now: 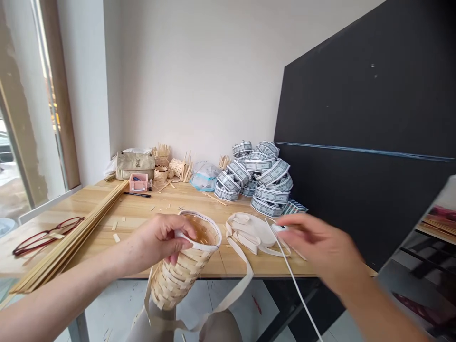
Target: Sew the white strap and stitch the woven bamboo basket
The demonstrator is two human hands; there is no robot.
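Observation:
My left hand (171, 235) grips the rim of a tall woven basket (178, 280), thumb outside and fingers over the edge. The basket tilts above my lap at the table's front edge. White binding tape (210, 247) runs round its mouth, and a thin dark thread hangs from the rim. A long cream ribbon (242, 285) droops from the table to the lap. My right hand (317, 242), slightly blurred, is off to the right with fingers pinched together. Beside its fingertips are a small white object (280, 228) and a white cord (297, 285); whether it holds either is unclear.
A roll of cream ribbon (258, 232) lies on the wooden table (153, 213). Behind it are piled patterned tape rolls (263, 175). To the left are long wood strips (78, 228), red glasses (46, 237), a pink box (138, 182) and a bag (135, 165). A black panel (356, 204) stands right.

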